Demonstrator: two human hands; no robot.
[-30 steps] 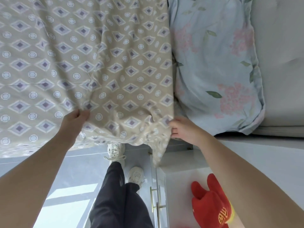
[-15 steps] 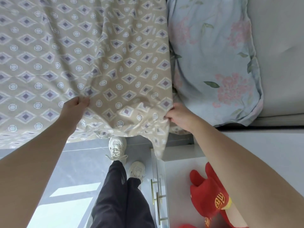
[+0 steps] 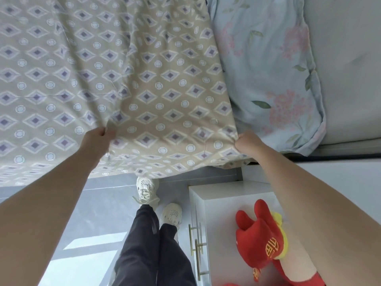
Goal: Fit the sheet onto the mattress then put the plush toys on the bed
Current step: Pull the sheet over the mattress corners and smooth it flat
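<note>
From the head view, I have the patterned sheet (image 3: 123, 79) spread over the bed, its near edge hanging toward the floor. The left hand (image 3: 99, 139) pinches a fold of it near that edge. The right hand (image 3: 249, 143) is clenched on the bunched corner, just beside the floral pillow (image 3: 268, 79). The pillow lies on bare grey padding (image 3: 350, 79) that I take for the mattress, so I judge this corner not yet fitted. My first worry is that the pillow touches the sheet's edge, so pulling the corner across could drag or trap it. The hem also hangs close above the shoes (image 3: 146, 190), where a step could catch it and yank the cloth from either grip. The red plush toy (image 3: 257, 240) lies on the white desk (image 3: 222, 203) under the right forearm, and an elbow drawn back could knock it off.
</note>
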